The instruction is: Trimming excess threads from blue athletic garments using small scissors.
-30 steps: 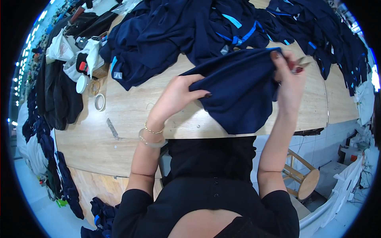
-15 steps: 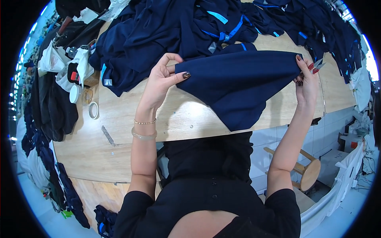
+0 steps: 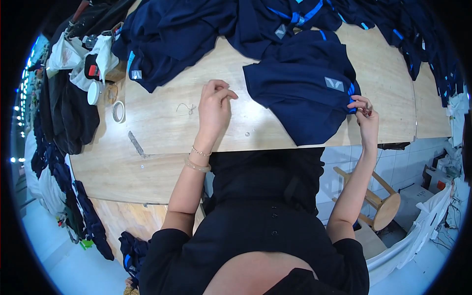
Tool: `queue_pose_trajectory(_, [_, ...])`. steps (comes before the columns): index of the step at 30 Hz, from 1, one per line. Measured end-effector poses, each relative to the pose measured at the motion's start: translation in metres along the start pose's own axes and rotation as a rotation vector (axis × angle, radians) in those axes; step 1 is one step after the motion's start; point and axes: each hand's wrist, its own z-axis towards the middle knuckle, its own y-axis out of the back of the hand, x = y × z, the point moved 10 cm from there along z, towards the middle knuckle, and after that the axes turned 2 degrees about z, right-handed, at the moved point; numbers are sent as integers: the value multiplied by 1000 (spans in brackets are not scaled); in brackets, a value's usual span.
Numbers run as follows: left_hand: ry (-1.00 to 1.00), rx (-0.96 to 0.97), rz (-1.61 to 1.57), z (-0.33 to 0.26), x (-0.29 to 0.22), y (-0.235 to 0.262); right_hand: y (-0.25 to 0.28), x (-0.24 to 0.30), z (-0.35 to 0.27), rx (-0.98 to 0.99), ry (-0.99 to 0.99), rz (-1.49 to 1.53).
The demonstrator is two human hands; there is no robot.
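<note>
A navy garment (image 3: 300, 93) lies on the wooden table in front of me, with a silver-grey patch and bright blue trim near its right side. At that trimmed edge my right hand (image 3: 365, 115) pinches the cloth with bent fingers; I cannot make out whether a tool is also in it. My left hand (image 3: 216, 110) hovers over the table, left of the garment and apart from it. Its fingers are loosely bent and apart, with nothing visible in them. A loose dark thread (image 3: 187, 108) lies beyond it to the left.
More navy garments (image 3: 182, 34) are heaped along the far side of the table (image 3: 162, 128). At the left are a tape roll (image 3: 118, 112), a white round container (image 3: 95, 93) and hanging dark cloth (image 3: 71, 118). A wooden stool (image 3: 386, 211) stands below the table at right.
The garment, stretched between both hands before, now lies lower on the table with its patch showing. My left hand has let go of it. My right hand has moved down to the trimmed edge.
</note>
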Motion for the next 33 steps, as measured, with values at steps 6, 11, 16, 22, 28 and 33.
queue_pose_trajectory(6, [333, -39, -429, -40, 27, 5, 8, 46, -34, -273, 252, -188])
queue_pose_trajectory(11, [745, 319, -1300, -68, -21, -74, -93, 97, -51, -82, 603, -391])
queue_pose_trajectory(16, [842, 337, -1464, -68, -30, -101, -150, 83, -32, 6, 482, -704])
queue_pose_trajectory(22, [1023, 314, -1637, -64, -40, -112, -135, 97, -28, 40, 452, -332])
queue_pose_trajectory(28, [926, 84, -1937, -36, -43, -77, -111, 119, -45, 103, 367, 11])
queue_pose_trajectory(33, [854, 110, -1964, -26, -70, -54, -102, 107, -52, 108, 339, 35])
